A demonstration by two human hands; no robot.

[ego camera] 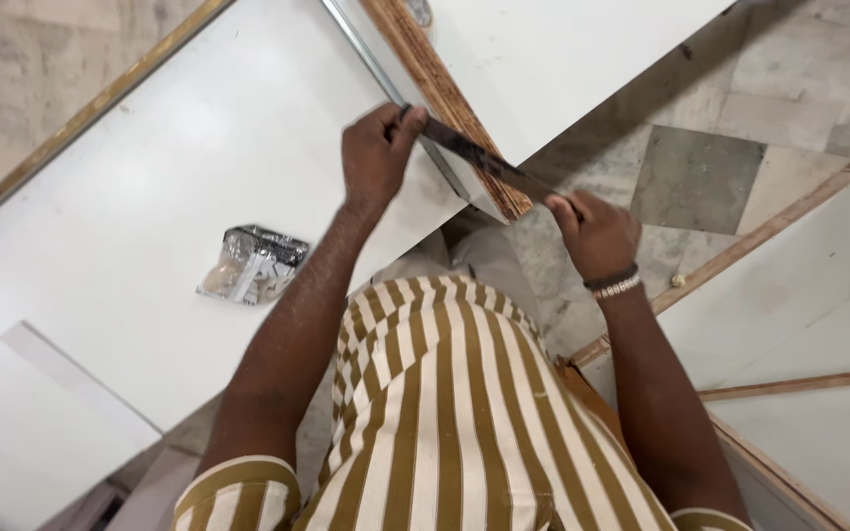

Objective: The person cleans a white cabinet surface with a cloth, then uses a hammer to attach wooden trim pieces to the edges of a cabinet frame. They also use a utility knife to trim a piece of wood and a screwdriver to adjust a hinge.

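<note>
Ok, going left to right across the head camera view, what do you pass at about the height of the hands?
Small crinkled plastic packet on the white board → left hand → dark flat blade held across the wood-grain board edge → right hand → grey floor tile → wood-edged white panel.

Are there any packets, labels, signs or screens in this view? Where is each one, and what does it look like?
Small plastic packet: lies on the white board, left of the person's left forearm; crumpled, clear with black and white printed parts, something pale tan inside.
No signs, screens or other labels can be seen.
</note>
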